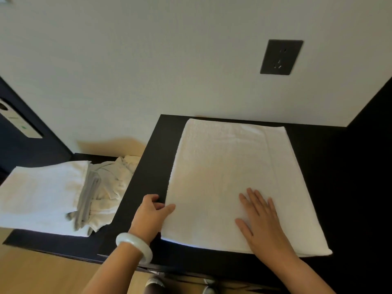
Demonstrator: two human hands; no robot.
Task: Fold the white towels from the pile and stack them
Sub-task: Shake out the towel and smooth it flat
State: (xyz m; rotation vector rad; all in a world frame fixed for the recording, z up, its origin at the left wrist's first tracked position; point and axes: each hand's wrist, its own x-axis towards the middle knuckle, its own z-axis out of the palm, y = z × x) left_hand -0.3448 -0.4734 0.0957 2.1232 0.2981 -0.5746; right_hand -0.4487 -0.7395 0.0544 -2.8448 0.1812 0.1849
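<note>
Towel lay flat, part-folded, on the dark worktop; the left hand pinched its near-left edge with curled fingers, the right hand pressed it with straight fingers. To the left, a folded stack touched the unfolded pile: task judged roughly midway, several towels remaining.

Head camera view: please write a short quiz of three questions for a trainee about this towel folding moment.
1. True or false: the right hand lies flat on the spread towel.
2. Which hand wears the white bangle? A) left hand B) right hand
3. Fill in: the left hand pinches the spread towel's ____ edge.
Key: 1 true; 2 A; 3 left.
</note>
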